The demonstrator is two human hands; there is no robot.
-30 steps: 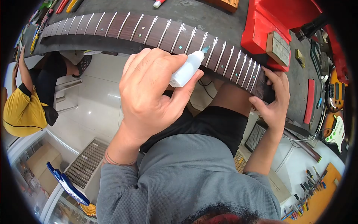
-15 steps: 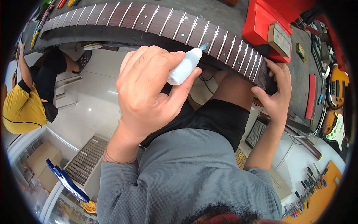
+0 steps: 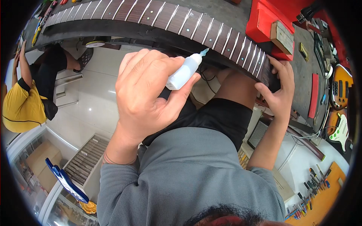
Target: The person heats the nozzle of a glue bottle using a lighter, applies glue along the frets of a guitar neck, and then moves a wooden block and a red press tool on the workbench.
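A squeeze bottle [image 3: 184,73] with a bluish tip is pinched between the thumb and fingers of my left hand [image 3: 145,88]. Its tip points up and right, at the near edge of a long dark fretboard [image 3: 196,28] with silvery frets and small dot inlays. Whether the tip touches the wood I cannot tell. My right hand [image 3: 279,84] grips the right end of this neck, fingers over the far side and thumb at the near side.
A red bin [image 3: 260,22] with a wooden block [image 3: 282,37] stands behind the neck's right end. A red strip [image 3: 313,96] lies on the right of the bench. At far left sits a person in yellow [image 3: 23,107]. Screwdrivers [image 3: 311,186] hang at lower right.
The fretboard has shifted up in view and slightly right at its middle. My left hand has drawn the bottle a little down and left, its tip now nearer the fretboard's near edge.
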